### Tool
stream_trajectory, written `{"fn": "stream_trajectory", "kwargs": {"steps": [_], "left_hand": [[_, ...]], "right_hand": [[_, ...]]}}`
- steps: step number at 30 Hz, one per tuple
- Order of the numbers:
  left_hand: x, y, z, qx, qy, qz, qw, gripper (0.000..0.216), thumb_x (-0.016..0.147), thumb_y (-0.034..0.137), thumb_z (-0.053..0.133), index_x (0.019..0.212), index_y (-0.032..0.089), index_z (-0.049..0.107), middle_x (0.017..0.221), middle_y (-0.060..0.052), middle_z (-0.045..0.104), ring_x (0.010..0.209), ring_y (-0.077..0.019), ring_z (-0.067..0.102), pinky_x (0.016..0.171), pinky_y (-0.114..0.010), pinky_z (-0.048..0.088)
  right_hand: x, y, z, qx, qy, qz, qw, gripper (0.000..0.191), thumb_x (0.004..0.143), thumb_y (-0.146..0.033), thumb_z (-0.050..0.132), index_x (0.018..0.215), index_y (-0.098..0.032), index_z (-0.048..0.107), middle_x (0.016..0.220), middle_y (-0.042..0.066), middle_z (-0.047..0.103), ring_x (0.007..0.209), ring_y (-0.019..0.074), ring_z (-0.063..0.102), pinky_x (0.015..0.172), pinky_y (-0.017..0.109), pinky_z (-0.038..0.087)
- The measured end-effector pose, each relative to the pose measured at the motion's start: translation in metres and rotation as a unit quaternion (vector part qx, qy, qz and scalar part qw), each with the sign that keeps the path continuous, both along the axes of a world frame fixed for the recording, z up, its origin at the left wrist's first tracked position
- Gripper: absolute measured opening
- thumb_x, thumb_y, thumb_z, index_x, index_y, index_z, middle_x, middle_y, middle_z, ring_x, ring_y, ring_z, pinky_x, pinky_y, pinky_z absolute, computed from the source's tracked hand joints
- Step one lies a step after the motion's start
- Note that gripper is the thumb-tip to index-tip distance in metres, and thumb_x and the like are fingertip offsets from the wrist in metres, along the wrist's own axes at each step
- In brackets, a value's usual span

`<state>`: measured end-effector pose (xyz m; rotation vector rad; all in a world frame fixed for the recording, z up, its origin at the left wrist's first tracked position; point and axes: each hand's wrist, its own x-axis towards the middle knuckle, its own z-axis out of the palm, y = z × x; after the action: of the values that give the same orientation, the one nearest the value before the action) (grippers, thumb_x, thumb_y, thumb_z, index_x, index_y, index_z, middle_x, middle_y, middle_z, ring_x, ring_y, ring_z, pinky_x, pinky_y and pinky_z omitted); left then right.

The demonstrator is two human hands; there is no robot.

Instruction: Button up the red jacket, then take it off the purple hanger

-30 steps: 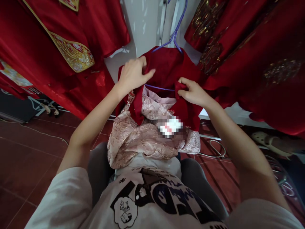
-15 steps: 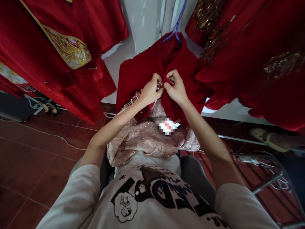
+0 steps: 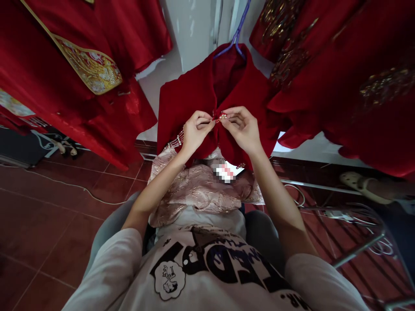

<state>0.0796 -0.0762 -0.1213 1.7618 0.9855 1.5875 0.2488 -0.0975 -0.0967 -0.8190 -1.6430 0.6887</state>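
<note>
A short red jacket (image 3: 191,97) hangs in front of me on a purple hanger (image 3: 237,36). At its front opening, my right hand (image 3: 244,129) pinches a small beaded fastener (image 3: 223,116) between thumb and fingertips. My left hand (image 3: 196,134) is closed on the facing edge of the jacket, thumb against fingers, beside a thin red loop (image 3: 218,120) that reaches toward the beads. Its exact hold is too small to make out. Beaded tassels (image 3: 177,141) hang on the jacket below the left hand. A pink brocade garment (image 3: 194,190) lies over my lap.
A phone with a lit, blurred screen (image 3: 228,171) lies on the pink cloth. Red embroidered garments (image 3: 129,108) hang on the left, more red garments (image 3: 324,86) on the right. A metal rack (image 3: 359,246) stands at lower right, near a person's clog (image 3: 366,188). A cable (image 3: 81,188) crosses the floor.
Both hands have come slightly lower, with the left drawn away to the left. The beaded fastener and red loop now show between the fingertips, and the jacket's neckline is spread wider.
</note>
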Motion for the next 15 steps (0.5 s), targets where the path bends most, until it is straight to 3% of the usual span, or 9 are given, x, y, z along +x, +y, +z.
{"fn": "stream_trajectory", "kwargs": {"steps": [15], "left_hand": [[0.000,-0.030,0.020,0.045,0.011,-0.018,0.999,0.016,0.092,0.034,0.072,0.107,0.029,0.075,0.110,-0.002,0.078,0.102,-0.0212,0.076,0.097,-0.042,0.064]], "right_hand": [[-0.002,-0.017,0.009,0.046,-0.008,-0.091,0.995,0.030,0.089,-0.051,0.068,0.108,-0.028,0.069,0.101,0.003,0.069,0.099,0.0191,0.069,0.091,0.036,0.060]]}}
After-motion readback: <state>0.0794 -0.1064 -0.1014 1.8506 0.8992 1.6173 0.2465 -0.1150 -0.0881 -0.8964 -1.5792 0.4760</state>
